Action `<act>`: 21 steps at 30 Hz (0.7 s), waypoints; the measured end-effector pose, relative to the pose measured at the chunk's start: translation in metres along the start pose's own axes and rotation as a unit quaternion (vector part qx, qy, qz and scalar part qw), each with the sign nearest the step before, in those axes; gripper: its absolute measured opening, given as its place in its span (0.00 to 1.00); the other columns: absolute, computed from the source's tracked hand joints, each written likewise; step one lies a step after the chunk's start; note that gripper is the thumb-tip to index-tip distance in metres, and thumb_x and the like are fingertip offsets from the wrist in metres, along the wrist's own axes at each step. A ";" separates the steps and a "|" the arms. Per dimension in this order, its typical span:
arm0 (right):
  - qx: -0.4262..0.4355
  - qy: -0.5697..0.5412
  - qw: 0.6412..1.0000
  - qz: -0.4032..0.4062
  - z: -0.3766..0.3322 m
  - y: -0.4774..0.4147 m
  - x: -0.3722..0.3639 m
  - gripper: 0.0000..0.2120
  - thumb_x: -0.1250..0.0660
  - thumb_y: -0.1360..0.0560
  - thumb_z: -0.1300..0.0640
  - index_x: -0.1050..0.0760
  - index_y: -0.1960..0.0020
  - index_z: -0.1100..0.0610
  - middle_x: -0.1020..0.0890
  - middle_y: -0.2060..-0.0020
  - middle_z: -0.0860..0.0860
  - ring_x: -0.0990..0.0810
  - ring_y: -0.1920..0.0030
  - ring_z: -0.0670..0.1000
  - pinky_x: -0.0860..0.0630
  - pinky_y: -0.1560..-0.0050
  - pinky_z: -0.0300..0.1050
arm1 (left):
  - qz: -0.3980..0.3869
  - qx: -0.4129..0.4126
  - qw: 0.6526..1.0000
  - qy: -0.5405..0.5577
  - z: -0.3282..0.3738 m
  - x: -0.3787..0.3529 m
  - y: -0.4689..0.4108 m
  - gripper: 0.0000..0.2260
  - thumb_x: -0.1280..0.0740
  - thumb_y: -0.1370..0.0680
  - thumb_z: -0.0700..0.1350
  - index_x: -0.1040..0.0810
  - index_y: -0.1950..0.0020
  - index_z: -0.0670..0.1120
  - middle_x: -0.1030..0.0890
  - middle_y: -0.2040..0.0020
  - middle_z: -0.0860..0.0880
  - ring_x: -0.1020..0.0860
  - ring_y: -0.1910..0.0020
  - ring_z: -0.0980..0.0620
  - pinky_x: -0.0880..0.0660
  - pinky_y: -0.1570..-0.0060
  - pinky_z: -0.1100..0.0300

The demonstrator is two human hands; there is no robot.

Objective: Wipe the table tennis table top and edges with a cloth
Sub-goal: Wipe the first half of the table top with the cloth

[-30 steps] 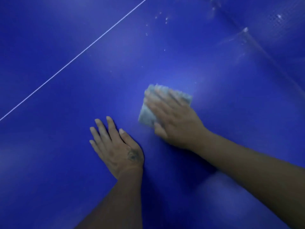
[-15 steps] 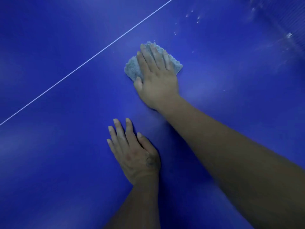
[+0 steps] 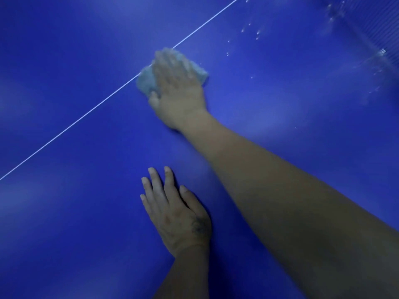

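The blue table tennis table top (image 3: 75, 223) fills the view, crossed by a thin white line (image 3: 71, 126) running diagonally. A light grey-blue cloth (image 3: 145, 82) lies on that line. My right hand (image 3: 177, 89) presses flat on the cloth with straight fingers, blurred by motion, arm stretched forward. My left hand (image 3: 174, 212) rests flat on the table nearer to me, fingers straight, holding nothing.
Small pale specks (image 3: 257, 33) dot the surface beyond the cloth at the upper right. The net (image 3: 380, 24) and the table's middle edge show faintly at the top right corner.
My right hand has pushed the cloth forward and to the left, from beside my left hand up onto the white line. My left hand stays planted on the table.
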State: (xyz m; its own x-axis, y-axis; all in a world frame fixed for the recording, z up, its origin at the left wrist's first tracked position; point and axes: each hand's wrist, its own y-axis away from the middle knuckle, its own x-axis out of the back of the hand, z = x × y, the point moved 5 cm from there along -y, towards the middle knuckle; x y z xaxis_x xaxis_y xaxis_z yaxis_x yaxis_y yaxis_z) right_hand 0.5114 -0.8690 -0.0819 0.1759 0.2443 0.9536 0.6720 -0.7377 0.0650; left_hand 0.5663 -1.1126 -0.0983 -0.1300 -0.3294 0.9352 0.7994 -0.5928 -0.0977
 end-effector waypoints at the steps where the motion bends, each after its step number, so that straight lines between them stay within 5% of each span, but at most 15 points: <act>1: -0.037 0.006 0.999 0.014 0.022 0.004 0.002 0.35 0.50 0.14 0.45 0.53 0.12 0.59 0.52 0.12 0.55 0.56 0.12 0.57 0.61 0.14 0.57 | 0.004 -0.002 1.000 -0.003 -0.002 0.000 0.001 0.24 0.42 0.14 0.44 0.29 0.18 0.43 0.38 0.13 0.43 0.44 0.13 0.43 0.47 0.15 0.38; 6: -0.207 0.013 0.978 0.023 0.121 0.074 0.025 0.36 0.48 0.16 0.46 0.51 0.12 0.58 0.52 0.12 0.55 0.55 0.12 0.59 0.60 0.14 0.64 | -0.024 0.001 1.000 0.018 0.002 0.001 0.001 0.24 0.40 0.15 0.43 0.28 0.19 0.40 0.37 0.14 0.42 0.42 0.13 0.40 0.46 0.16 0.36; 9: -0.150 0.050 0.987 0.012 0.105 0.097 0.026 0.35 0.50 0.17 0.47 0.46 0.13 0.60 0.49 0.12 0.55 0.53 0.13 0.63 0.57 0.16 0.70 | -0.025 -0.005 1.000 0.002 0.001 -0.003 0.000 0.24 0.40 0.15 0.43 0.28 0.19 0.41 0.37 0.14 0.42 0.42 0.13 0.40 0.45 0.16 0.36; 15: 0.070 0.030 0.997 -0.031 0.013 0.075 -0.004 0.32 0.54 0.11 0.39 0.42 0.13 0.54 0.50 0.12 0.54 0.53 0.12 0.57 0.57 0.15 0.61 | -0.008 -0.010 1.000 -0.012 -0.002 -0.003 0.001 0.24 0.39 0.16 0.42 0.27 0.20 0.40 0.36 0.15 0.40 0.41 0.14 0.38 0.45 0.16 0.35; 18: 0.070 0.048 0.995 -0.046 0.032 0.032 0.002 0.32 0.54 0.11 0.38 0.48 0.12 0.51 0.54 0.12 0.54 0.56 0.12 0.58 0.60 0.15 0.59 | -0.007 -0.006 1.000 -0.023 0.000 -0.002 0.001 0.24 0.40 0.16 0.43 0.27 0.20 0.39 0.36 0.15 0.40 0.41 0.14 0.38 0.45 0.16 0.35; 21: -0.021 0.044 0.998 -0.026 0.084 0.019 0.023 0.32 0.53 0.12 0.36 0.49 0.12 0.50 0.53 0.12 0.54 0.54 0.13 0.59 0.58 0.15 0.58 | -0.004 -0.005 1.000 -0.024 0.002 0.001 0.001 0.24 0.40 0.15 0.43 0.28 0.19 0.40 0.36 0.15 0.40 0.41 0.14 0.38 0.45 0.16 0.35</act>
State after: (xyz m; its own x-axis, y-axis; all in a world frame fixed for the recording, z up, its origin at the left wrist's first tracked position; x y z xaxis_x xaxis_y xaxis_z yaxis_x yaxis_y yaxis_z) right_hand 0.5888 -0.8239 -0.0833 0.0761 0.2289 0.9705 0.6475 -0.7515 0.1265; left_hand 0.5686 -1.1118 -0.0965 -0.1082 -0.2886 0.9513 0.7920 -0.6033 -0.0930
